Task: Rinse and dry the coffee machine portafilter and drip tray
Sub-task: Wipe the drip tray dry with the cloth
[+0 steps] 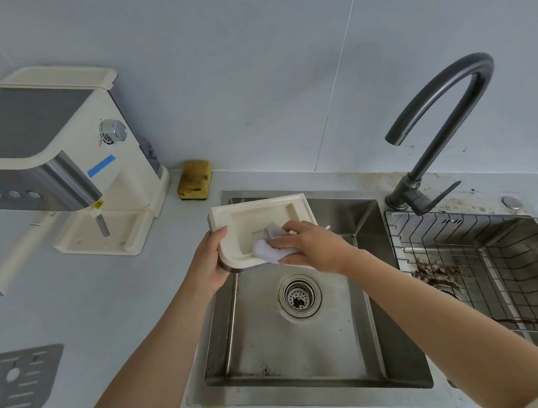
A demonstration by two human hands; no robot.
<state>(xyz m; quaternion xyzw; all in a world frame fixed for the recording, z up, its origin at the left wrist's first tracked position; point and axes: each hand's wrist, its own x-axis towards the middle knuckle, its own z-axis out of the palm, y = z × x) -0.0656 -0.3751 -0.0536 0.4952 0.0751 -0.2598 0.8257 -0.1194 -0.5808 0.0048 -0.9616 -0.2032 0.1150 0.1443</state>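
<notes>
Left hand [208,260] grips drip tray [256,219]; right hand [309,245] presses cloth [269,247] inside.

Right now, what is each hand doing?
Left hand: closed on the drip tray, held over the sink.
Right hand: closed on a cloth, pressing into the tray.

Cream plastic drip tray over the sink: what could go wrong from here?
1. The left hand pinches the cream plastic drip tray by one edge only, while the right hand presses the white cloth into it; it could slip into the stainless steel sink.
2. The cloth reaches only the near corner of the recess; the far side may stay wet.
3. The grey perforated metal grate lies apart on the counter and might be missed.
</notes>
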